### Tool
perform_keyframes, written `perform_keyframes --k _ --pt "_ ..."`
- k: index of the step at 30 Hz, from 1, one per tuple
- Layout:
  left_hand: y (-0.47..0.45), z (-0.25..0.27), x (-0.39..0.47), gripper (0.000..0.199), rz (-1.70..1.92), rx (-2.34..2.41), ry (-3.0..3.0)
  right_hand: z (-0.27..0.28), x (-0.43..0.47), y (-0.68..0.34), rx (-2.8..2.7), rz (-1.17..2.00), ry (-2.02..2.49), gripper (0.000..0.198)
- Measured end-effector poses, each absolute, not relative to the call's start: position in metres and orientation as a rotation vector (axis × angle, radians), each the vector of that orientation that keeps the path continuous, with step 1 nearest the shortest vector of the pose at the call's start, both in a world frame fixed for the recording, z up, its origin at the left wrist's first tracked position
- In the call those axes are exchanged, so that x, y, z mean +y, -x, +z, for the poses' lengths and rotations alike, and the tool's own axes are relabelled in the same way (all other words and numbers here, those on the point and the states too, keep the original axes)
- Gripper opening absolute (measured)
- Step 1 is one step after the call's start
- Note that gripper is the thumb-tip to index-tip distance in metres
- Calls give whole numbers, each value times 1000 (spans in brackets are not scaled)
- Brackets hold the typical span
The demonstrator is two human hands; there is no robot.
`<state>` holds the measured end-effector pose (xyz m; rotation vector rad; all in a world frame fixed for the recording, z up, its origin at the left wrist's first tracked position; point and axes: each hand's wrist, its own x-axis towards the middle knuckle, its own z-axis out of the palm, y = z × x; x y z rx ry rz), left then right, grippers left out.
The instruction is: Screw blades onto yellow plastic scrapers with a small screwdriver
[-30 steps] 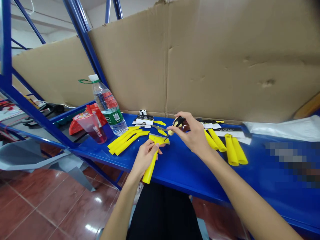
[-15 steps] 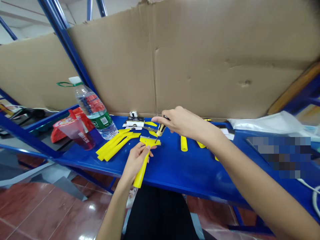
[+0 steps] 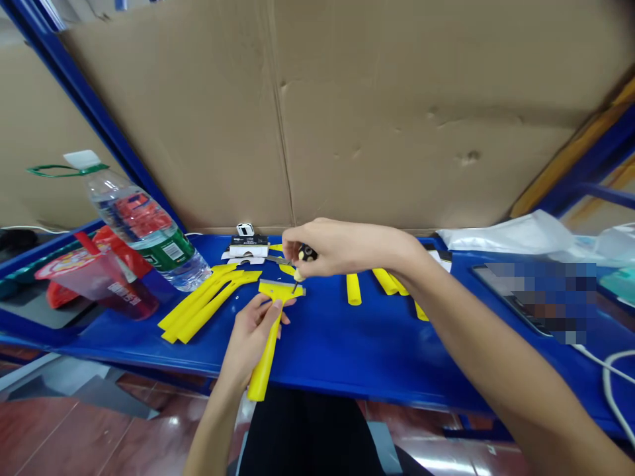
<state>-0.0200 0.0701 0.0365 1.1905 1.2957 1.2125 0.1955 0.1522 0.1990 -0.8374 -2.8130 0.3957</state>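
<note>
My left hand (image 3: 256,330) is closed around the neck of a yellow scraper (image 3: 266,362), its broad head with a metal blade edge turned away from me. In my right hand (image 3: 317,248) is a screwdriver (image 3: 298,275) with a pale and black handle, fingers wrapped round it. The screwdriver's shaft points down at the right end of the scraper head; a screw there is too small to make out. Several more yellow scraper handles (image 3: 203,305) lie side by side to the left. Behind the hands sits a small black-and-white box (image 3: 249,246) with yellow pieces beside it.
A large water bottle (image 3: 149,228) and a red cup (image 3: 112,281) stand at the left of the blue table (image 3: 327,350). To the right are yellow handles (image 3: 353,289), a white plastic bag (image 3: 501,237) and a phone-like device (image 3: 526,297) with a cable. Cardboard (image 3: 377,119) walls the back.
The whole view has shifted, so the table things appear farther left. My right hand has turned over the screwdriver, hiding more of its handle. My left hand keeps its hold on the scraper.
</note>
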Motion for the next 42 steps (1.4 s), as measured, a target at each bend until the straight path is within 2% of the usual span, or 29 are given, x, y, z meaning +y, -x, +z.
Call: perform_keyframes --k 6,10,12,16,19,22,25,27,30,33,36,39,42 --pt "20 32 71 53 1266 1306 -1139 196 155 -202 -2699 266 1220 38" --pt "20 33 71 53 1277 1300 -1140 195 162 -206 -2764 301 954 8" --pt "20 33 70 52 1274 1290 -1152 194 163 -208 -2732 314 971 20" --pt "20 32 70 48 1291 1286 -1158 192 166 -207 -2700 314 1170 26" --pt "20 33 69 47 1289 1283 -1176 190 170 -207 -2750 313 907 10" --pt "19 35 68 47 1275 1280 -1188 188 171 -207 -2726 335 901 26" --pt "18 37 68 48 1276 1297 -1176 187 171 -207 -2735 322 1026 20" --pt "18 38 67 48 1285 1302 -1166 187 170 -207 -2780 311 907 9" --pt "18 39 67 47 1286 1297 -1150 186 170 -207 -2744 322 832 22" --pt "18 40 68 45 1294 1294 -1139 185 171 -207 -2695 309 966 18" --pt "18 40 68 45 1315 1287 -1124 184 172 -206 -2743 329 848 12" --pt "19 38 68 43 1327 1269 -1114 183 174 -205 -2702 340 889 19" --pt "21 37 67 43 1324 1260 -1107 183 174 -203 -2684 329 953 15"
